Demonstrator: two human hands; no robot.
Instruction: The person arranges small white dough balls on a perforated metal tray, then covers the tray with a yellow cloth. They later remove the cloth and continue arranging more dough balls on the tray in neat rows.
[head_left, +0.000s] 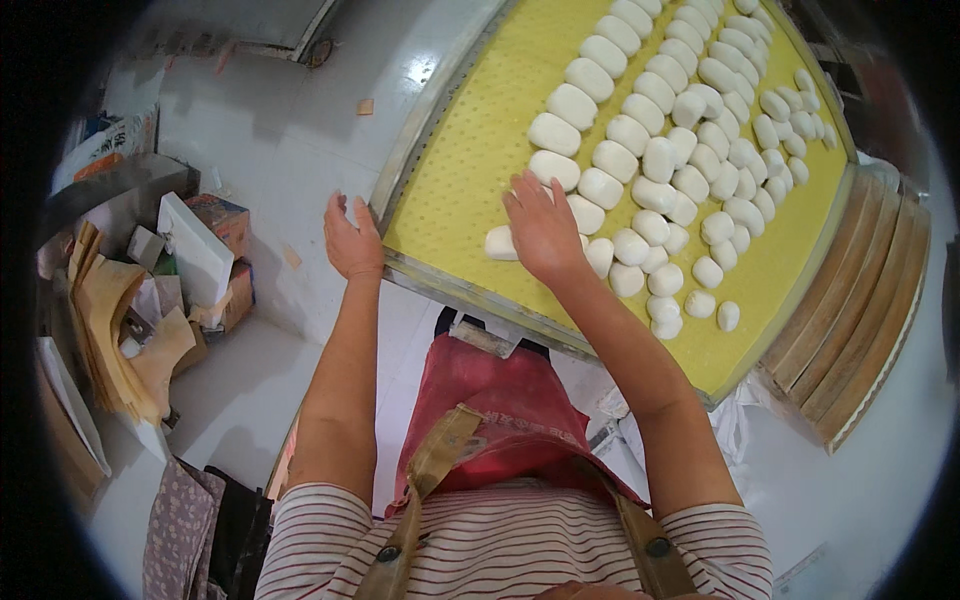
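Note:
My left hand (352, 238) is beside the near left corner of a yellow-topped table (442, 172), thumb and fingers apart with nothing between them. Palm down, my right hand (541, 231) lies over the near end of the leftmost row of white dough pieces (553, 169). Its palm and fingers cover part of that row, so I cannot tell whether it grips a piece. One dough piece (500, 244) shows just left of this hand. More rounded pieces (654, 193) stretch away in rows, some stacked on or leaning against others.
A metal edge (480, 296) borders the table's near side. Smaller dough pieces (799, 124) are grouped at the far right. Curved-looking wooden boards (847, 300) stand right of the table. Cardboard boxes (221, 225), a white panel (196, 251) and brown paper sheets (112, 322) crowd the left.

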